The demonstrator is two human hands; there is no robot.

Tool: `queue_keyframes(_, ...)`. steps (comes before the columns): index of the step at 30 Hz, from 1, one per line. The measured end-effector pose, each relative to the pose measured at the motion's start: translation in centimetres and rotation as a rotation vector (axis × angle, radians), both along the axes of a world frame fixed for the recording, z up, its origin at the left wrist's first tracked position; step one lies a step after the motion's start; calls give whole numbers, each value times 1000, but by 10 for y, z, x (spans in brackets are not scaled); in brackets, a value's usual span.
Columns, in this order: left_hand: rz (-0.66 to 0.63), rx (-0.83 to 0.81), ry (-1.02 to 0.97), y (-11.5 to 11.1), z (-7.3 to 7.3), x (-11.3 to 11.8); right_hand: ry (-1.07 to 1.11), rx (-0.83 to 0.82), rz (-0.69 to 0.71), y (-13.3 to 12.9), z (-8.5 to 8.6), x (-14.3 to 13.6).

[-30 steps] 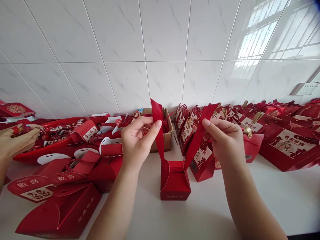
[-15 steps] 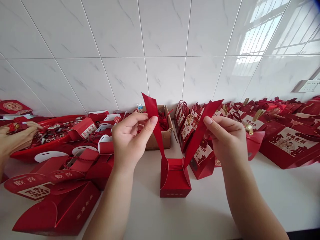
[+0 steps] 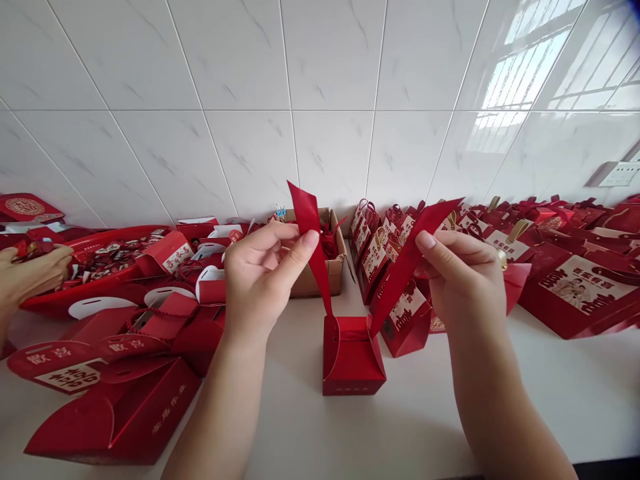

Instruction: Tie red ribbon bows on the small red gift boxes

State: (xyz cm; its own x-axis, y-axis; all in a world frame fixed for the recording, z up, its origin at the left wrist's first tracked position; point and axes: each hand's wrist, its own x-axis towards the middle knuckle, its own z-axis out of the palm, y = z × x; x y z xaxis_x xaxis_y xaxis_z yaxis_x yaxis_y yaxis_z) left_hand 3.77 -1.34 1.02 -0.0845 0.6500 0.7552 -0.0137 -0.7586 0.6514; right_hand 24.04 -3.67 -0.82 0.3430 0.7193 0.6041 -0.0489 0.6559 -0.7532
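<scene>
A small red gift box (image 3: 355, 363) stands on the white table, its curved side flaps upright. A wide red ribbon (image 3: 320, 283) rises from both sides of its top in a V. My left hand (image 3: 267, 273) pinches one ribbon end between thumb and fingers, with the slanted tip sticking up above. My right hand (image 3: 463, 277) pinches the other end, held up and out to the right. Both hands are above the box and do not touch it. How the ribbon runs inside the box is hidden.
A cardboard box (image 3: 315, 285) with red ribbons stands behind. Rows of finished red gift bags (image 3: 583, 290) fill the right. Open red boxes (image 3: 115, 413) lie at left, beside a red tray (image 3: 43, 303) of sweets, where another person's hand (image 3: 35, 273) holds some.
My right hand has moved slightly to the right with its ribbon end, widening the V. The other person's hand at left has shifted a little left.
</scene>
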Motion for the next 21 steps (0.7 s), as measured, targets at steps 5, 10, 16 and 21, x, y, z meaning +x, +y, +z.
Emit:
queue_keyframes(5, -18, -21, 23, -1, 0, 1, 8, -4, 27, -1, 0, 3)
queue_keyframes(10, -33, -7, 38, -1, 0, 4, -22, 18, 15, -3, 1, 5)
queue_keyframes(16, -4, -3, 74, -2, 0, 5, -38, 23, 15, -2, 1, 6)
queue_keyframes(21, -8, 20, 96, -2, -1, 6, -26, 20, 6, -2, 1, 7)
